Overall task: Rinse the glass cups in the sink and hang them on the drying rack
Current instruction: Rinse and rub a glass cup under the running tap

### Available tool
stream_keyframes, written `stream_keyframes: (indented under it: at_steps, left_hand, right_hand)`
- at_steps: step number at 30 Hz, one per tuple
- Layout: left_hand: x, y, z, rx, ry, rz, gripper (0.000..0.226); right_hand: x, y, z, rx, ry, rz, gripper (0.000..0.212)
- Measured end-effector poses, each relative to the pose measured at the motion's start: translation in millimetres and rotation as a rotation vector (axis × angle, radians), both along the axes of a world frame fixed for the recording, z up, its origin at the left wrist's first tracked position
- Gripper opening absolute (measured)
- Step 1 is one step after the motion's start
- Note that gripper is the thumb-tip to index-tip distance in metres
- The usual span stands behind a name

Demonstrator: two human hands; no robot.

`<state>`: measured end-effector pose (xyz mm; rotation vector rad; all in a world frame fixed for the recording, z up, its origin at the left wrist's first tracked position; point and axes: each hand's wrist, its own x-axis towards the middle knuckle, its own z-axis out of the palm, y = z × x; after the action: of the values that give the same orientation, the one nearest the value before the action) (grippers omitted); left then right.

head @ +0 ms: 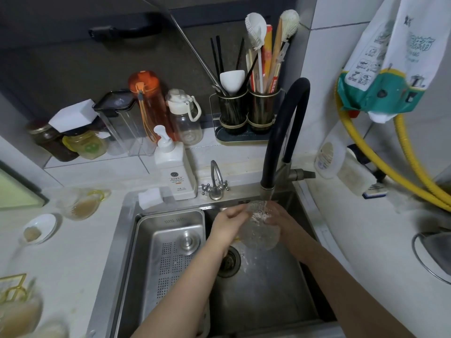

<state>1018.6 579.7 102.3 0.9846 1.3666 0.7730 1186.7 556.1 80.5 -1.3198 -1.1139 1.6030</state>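
A clear textured glass cup (260, 228) is held over the sink (268, 289) under the running stream of the black-necked faucet (283, 132). My left hand (229, 222) grips the cup's rim on the left side. My right hand (280, 218) grips the cup from the right, seen partly through the glass. Another glass cup (78, 203) with a yellow handle and brownish residue stands on the counter to the left. A gold wire drying rack (12, 289) with blurred glasses shows at the bottom left corner.
A perforated steel drain tray (168, 252) fills the sink's left half. A white soap pump bottle (175, 167), a small tap (215, 181), bottles, jars and a utensil holder (246, 111) line the back. A small white dish (40, 228) lies left; a yellow hose (390, 167) runs right.
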Motion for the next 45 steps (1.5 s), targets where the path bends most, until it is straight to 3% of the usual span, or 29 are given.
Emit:
stream_keyframes:
  at_steps: [5, 9, 13, 15, 19, 24, 26, 30, 35, 38, 45]
  left_hand:
    - [0.2, -18.7, -10.4, 0.251, 0.214, -0.035, 0.042]
    - [-1.9, -22.9, -17.8, 0.277, 0.229, -0.06, 0.04]
    - [0.6, -21.7, -8.5, 0.379, 0.299, 0.068, 0.046]
    - [5.4, -26.9, 0.6, 0.385, 0.338, 0.191, 0.072]
    - [12.2, -38.4, 8.0, 0.323, 0.129, 0.149, 0.108]
    - [-9.3, -14.4, 7.4, 0.262, 0.189, -0.142, 0.096]
    - [-8.5, -8.2, 8.8, 0.204, 0.17, -0.202, 0.093]
    - [0.3, -25.0, 4.7, 0.24, 0.124, -0.047, 0.092]
    - [2.8, -40.7, -6.7, 0.261, 0.144, 0.1, 0.067]
    - [-4.0, -24.0, -3.5, 0.223, 0.159, 0.075, 0.058]
    - [-7.2, 3.2, 3.8, 0.138, 0.26, 0.006, 0.041]
  right_hand:
    - [-3.4, 1.6, 4.6, 0.068, -0.371, 0.015, 0.049]
    - [-10.1, 6.2, 19.9, 0.246, -0.726, -0.013, 0.035]
    - [-13.4, 5.6, 15.2, 0.269, -0.786, -0.108, 0.025]
    - [-22.2, 2.9, 10.8, 0.213, -0.752, -0.211, 0.02]
    - [-38.4, -2.0, 9.4, 0.037, -0.609, -0.246, 0.025]
    - [-27.3, 1.7, 20.1, 0.148, -0.804, 0.06, 0.037]
    - [-26.4, 4.9, 21.5, 0.183, -0.89, 0.058, 0.027]
    - [-26.7, 7.1, 22.2, 0.158, -0.976, 0.023, 0.021]
    - [-30.9, -0.6, 20.2, 0.177, -1.03, 0.058, 0.025]
    - [-30.1, -12.5, 24.0, 0.338, -0.952, -0.04, 0.027]
    - [-12.5, -17.5, 14.8, 0.822, -1.14, 0.161, 0.039]
